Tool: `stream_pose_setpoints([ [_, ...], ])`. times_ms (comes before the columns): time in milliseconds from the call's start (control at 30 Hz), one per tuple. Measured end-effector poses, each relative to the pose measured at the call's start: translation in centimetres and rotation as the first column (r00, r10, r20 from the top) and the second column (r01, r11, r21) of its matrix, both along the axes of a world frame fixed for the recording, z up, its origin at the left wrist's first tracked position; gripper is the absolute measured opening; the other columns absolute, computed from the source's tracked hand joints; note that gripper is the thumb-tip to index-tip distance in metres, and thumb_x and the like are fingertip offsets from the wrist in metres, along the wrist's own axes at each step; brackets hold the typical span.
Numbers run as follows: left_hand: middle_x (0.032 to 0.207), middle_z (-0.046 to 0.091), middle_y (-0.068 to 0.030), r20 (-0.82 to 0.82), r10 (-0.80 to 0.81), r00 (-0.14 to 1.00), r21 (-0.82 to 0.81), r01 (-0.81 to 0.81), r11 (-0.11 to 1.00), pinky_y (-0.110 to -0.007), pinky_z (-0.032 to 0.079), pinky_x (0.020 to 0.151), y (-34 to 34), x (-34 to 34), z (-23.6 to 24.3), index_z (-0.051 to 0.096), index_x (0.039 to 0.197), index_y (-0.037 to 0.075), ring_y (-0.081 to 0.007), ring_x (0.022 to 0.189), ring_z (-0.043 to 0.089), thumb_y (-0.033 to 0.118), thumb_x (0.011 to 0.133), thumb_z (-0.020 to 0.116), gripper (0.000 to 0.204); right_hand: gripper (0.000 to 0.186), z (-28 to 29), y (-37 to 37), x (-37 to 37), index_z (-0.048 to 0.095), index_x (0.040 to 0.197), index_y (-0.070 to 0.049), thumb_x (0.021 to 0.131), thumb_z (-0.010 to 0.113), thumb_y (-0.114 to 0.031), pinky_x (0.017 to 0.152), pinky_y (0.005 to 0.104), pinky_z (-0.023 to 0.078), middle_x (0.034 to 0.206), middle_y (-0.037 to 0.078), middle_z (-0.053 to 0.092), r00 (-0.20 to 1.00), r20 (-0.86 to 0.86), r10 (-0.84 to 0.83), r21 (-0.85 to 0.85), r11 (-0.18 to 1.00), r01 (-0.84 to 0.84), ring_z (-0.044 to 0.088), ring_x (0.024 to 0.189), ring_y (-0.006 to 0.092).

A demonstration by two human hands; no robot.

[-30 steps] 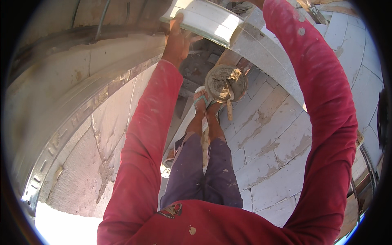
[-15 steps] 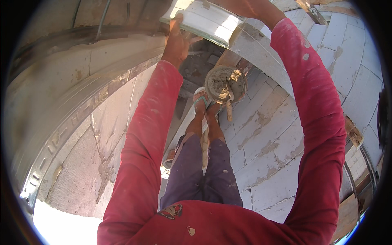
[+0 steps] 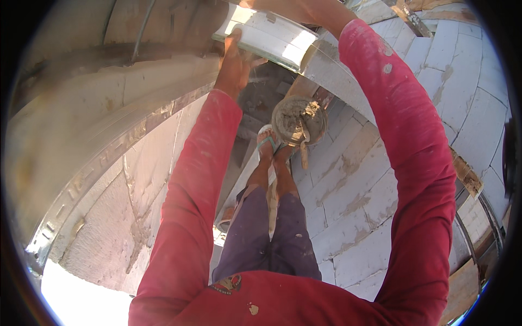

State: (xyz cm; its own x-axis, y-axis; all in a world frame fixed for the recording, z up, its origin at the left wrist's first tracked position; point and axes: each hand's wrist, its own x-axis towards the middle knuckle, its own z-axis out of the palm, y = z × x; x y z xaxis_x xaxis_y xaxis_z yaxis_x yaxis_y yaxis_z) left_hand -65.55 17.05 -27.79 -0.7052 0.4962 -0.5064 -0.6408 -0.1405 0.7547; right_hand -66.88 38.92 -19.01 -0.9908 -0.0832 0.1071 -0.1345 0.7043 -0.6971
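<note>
My left hand (image 3: 232,68) reaches up and grips the lower edge of a white panel with a greenish rim (image 3: 272,38), thumb on its face. My right hand (image 3: 299,10) lies along the panel's top edge, blurred and partly cut off, so its grip is unclear. Below the panel, by my feet in sandals (image 3: 266,142), a round bucket (image 3: 291,117) holds grey mortar. A trowel (image 3: 304,155) stands in it with its handle over the near rim.
A slotted metal strip (image 3: 103,160) runs along the left beside a pale wall (image 3: 92,233). White block surfaces (image 3: 348,217) with mortar-smeared joints fill the right. A wooden piece (image 3: 466,171) juts out at the far right; timber (image 3: 405,16) shows at top right.
My right hand has come into view from the top and shifted leftward along the panel. The whole view has tilted slightly, lowering the bucket and feet in the picture.
</note>
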Motion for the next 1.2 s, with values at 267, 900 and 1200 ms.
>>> stream_pose_setpoints([
  [267,0.159,0.027,-0.0195,0.056,0.033,0.998,-0.035,-0.031,0.999,-0.071,0.042,0.108,0.0,-0.3,-0.2,0.021,0.158,0.011,-0.0434,0.148,0.029,0.055,0.099,0.057,0.082,0.045,2.0,1.3,-2.3,0.060,0.117,0.010,0.094,0.064,-0.028,0.079,0.0461,0.056,0.099,0.028,0.069,0.976,0.148,0.157,0.044,0.985,-0.166,0.071,0.087,0.0386],
  [900,0.157,0.030,-0.0197,0.070,0.054,0.996,-0.024,-0.052,0.998,-0.071,0.040,0.109,0.1,-0.3,-0.3,0.022,0.157,0.008,-0.0430,0.146,0.035,0.054,0.098,0.056,0.082,0.045,2.9,1.8,-3.1,0.064,0.105,0.017,0.094,0.064,-0.026,0.074,0.0443,0.059,0.081,0.028,0.072,0.960,0.238,0.147,0.080,0.982,-0.171,0.075,0.081,0.0395],
  [1200,0.157,0.031,-0.0183,0.093,0.076,0.993,-0.021,-0.074,0.997,-0.069,0.039,0.109,0.1,0.1,-0.7,0.024,0.157,0.009,-0.0418,0.145,0.036,0.054,0.099,0.055,0.079,0.052,-0.5,2.2,-2.9,0.056,0.113,0.018,0.099,0.062,-0.032,0.069,0.0434,0.058,0.075,0.020,0.072,0.968,0.073,0.238,0.029,0.970,-0.241,0.074,0.075,0.0355],
])
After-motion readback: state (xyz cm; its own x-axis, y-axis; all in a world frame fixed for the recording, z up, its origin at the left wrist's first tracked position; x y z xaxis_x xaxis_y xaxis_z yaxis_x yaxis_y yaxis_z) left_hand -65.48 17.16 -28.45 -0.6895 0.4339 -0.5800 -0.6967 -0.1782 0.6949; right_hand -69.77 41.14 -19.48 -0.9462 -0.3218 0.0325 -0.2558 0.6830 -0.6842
